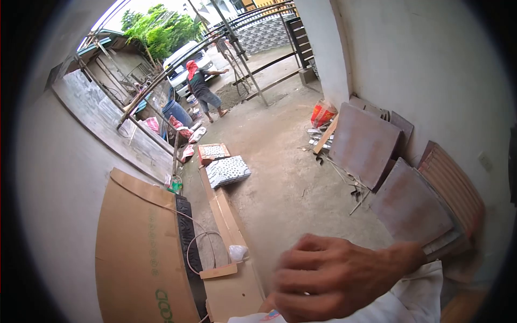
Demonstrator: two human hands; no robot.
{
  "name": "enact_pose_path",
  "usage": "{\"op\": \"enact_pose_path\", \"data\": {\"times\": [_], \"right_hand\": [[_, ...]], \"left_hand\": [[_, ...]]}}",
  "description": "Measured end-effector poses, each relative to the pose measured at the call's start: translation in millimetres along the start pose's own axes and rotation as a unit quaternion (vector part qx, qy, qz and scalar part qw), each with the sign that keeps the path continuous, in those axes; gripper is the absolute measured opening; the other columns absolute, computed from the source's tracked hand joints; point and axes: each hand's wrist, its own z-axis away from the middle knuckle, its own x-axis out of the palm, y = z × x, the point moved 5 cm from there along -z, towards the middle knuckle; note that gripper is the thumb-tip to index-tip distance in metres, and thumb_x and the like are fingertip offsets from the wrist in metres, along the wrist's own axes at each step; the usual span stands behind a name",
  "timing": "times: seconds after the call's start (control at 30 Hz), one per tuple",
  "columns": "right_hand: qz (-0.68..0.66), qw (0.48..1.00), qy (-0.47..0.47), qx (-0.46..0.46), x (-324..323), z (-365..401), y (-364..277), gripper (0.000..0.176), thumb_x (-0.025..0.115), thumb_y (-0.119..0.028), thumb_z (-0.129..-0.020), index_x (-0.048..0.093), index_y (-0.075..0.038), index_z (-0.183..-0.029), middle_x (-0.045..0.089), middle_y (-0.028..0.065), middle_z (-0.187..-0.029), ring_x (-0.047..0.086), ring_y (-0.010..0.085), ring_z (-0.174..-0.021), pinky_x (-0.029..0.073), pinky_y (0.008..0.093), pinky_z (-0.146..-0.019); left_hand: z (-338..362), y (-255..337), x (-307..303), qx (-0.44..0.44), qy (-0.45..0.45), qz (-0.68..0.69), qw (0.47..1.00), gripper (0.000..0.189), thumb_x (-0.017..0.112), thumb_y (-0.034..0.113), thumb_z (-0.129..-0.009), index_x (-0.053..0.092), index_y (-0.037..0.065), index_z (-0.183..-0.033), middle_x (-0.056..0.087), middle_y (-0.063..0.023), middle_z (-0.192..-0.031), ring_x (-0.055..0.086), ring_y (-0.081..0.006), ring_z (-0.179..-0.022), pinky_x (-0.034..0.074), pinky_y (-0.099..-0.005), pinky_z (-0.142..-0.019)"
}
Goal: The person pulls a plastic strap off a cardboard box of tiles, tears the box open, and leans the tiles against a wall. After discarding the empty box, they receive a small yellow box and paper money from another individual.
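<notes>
My right hand [336, 274] reaches in from the lower right, its back toward me and its fingers curled in, slightly blurred. Whatever the fingers may hold is hidden behind them. Directly beneath lies white cloth [414, 290], with a small blue and red print showing by the fingers. A sliver of skin at the left of the right hand may be part of my left hand [266, 304]; its fingers cannot be made out. Left of the hands lies flattened cardboard [234, 299], with a small clear plastic bag [238, 252] on it.
A large cardboard sheet [140, 247] leans on the left wall beside a looped hose [188, 253]. Patterned tiles [229, 171] lie ahead. Large tiles [361, 142] lean along the right wall near a red bag [323, 113]. Outside, a person [204, 89] stands by scaffolding poles [161, 78].
</notes>
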Motion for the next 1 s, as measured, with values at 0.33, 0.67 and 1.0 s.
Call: {"op": "enact_pose_path", "data": {"times": [0.33,0.67,1.0], "right_hand": [[0.078,0.951,0.282,-0.097,80.9,-111.8,93.6,0.012,0.062,-0.016,-0.088,0.055,-0.009,-0.081,0.059,0.0046,-0.09,0.057,0.012,-0.071,0.045,0.0245,-0.056],[-0.003,0.934,0.343,-0.097,141.0,-178.9,192.3,0.012,0.061,-0.019,-0.089,0.06,-0.009,-0.082,0.065,0.0065,-0.093,0.061,0.0124,-0.068,0.043,0.0232,-0.054],[0.233,0.967,0.094,0.043,109.5,-129.1,270.6,0.017,0.056,-0.021,-0.086,0.061,-0.007,-0.096,0.055,0.0061,-0.1,0.059,0.0195,-0.088,0.048,0.033,-0.069]], "left_hand": [[-86.9,64.7,-66.4,0.024,-0.063,-0.04,0.997,0.021,0.06,0.021,-0.087,0.063,0.0,-0.087,0.064,-0.0116,-0.077,0.061,-0.0187,-0.064,0.049,-0.0315,-0.054],[-143.6,104.1,-169.4,0.034,-0.065,-0.066,0.995,0.023,0.06,0.022,-0.086,0.064,-0.001,-0.09,0.065,-0.0124,-0.079,0.063,-0.0194,-0.067,0.05,-0.032,-0.056],[-197.6,161.9,-210.4,0.034,-0.028,-0.091,0.995,0.026,0.059,0.022,-0.086,0.065,-0.002,-0.093,0.066,-0.0131,-0.08,0.064,-0.02,-0.07,0.05,-0.0325,-0.059]]}}
